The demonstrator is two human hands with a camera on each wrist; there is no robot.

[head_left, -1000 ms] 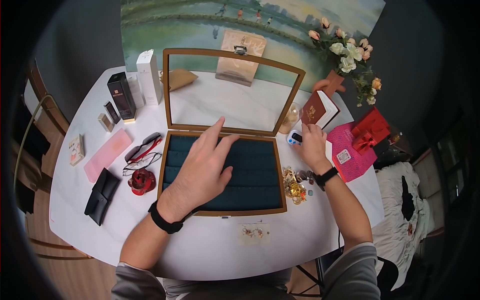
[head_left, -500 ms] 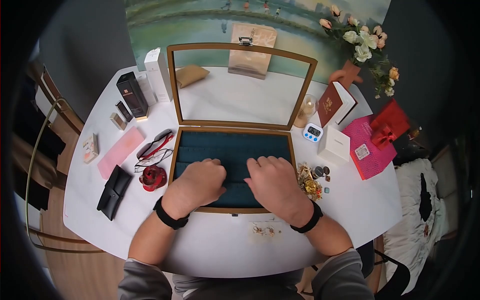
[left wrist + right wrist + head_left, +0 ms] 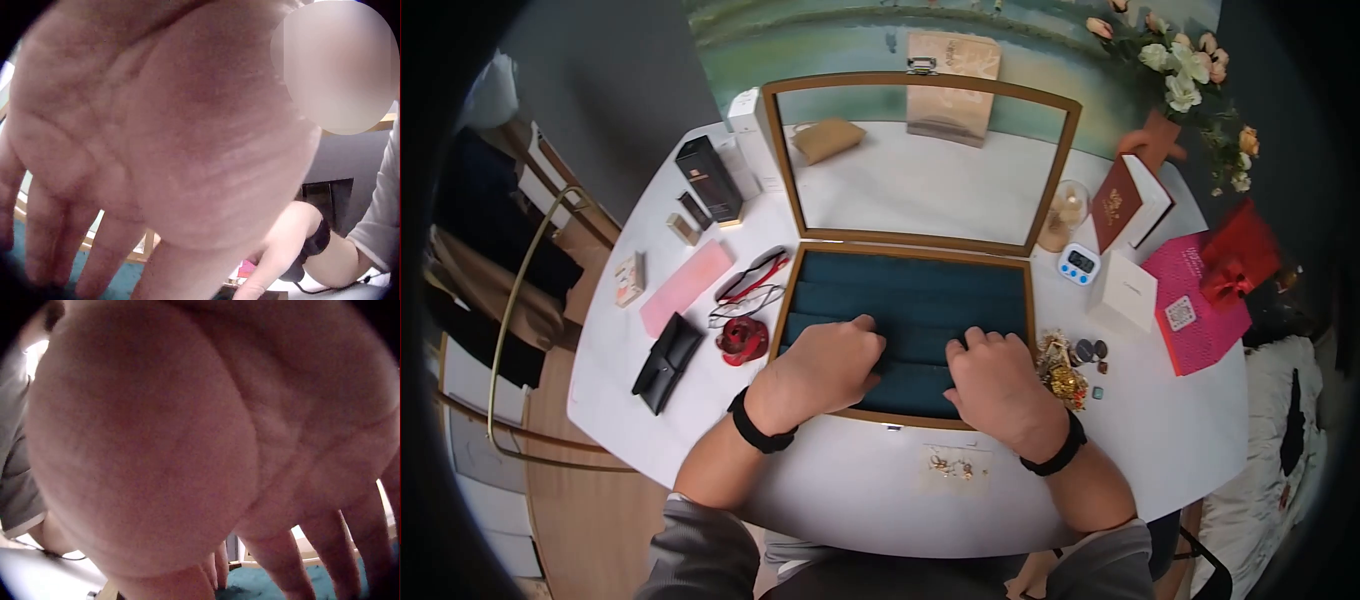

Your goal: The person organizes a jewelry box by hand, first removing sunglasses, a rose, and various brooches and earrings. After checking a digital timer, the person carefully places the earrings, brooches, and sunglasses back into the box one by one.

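A brown-framed jewelry box (image 3: 1030, 290) stands with its clear lid (image 3: 1068, 165) raised, showing a dark teal padded lining (image 3: 910, 285) in several rows. Over the left front of the lining is my left hand (image 3: 820, 365), fingers pointing down at the fabric. My right hand (image 3: 1005, 390) is over the right front in much the same pose. In the left wrist view the fingers (image 3: 47, 244) reach straight down to the teal cloth and hold nothing. The right wrist view likewise shows extended fingers (image 3: 331, 550) at the cloth. From above, the fingertips are mostly hidden behind the hands.
Gold jewelry (image 3: 1062, 375) lies close to the box's right side, and earrings (image 3: 953, 466) lie in front. A timer (image 3: 1079, 264) and a white box (image 3: 1125, 290) stand at right. Glasses (image 3: 750, 285), a red rose-shaped item (image 3: 743, 341) and a black case (image 3: 668, 362) lie at left.
My right hand has left the timer and moved over the lining beside my left hand, which has drawn back toward the box front. The head view has shifted left.
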